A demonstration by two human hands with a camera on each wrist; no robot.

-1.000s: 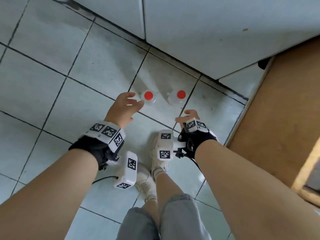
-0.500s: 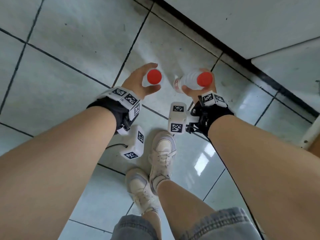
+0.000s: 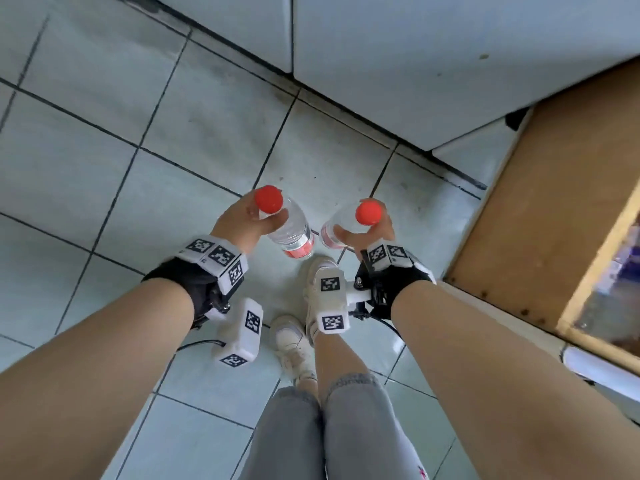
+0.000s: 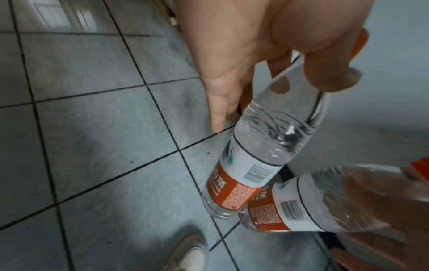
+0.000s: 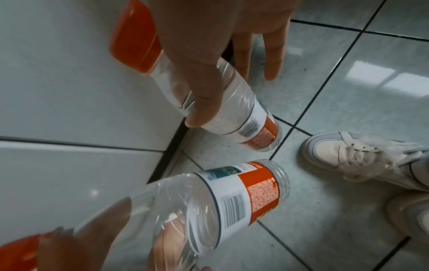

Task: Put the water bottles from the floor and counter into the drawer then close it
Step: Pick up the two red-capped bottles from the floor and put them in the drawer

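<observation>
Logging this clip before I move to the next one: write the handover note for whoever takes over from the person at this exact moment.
Left hand: holds a clear plastic water bottle with a red cap near its neck, lifted off the pale tiled floor.
Right hand: holds the second red-capped clear plastic bottle the same way.
The open wooden drawer is at the right.
Done: both floor bottles picked up.
Left: place both in the drawer, fetch any counter bottles (counter not in view), close the drawer.
</observation>
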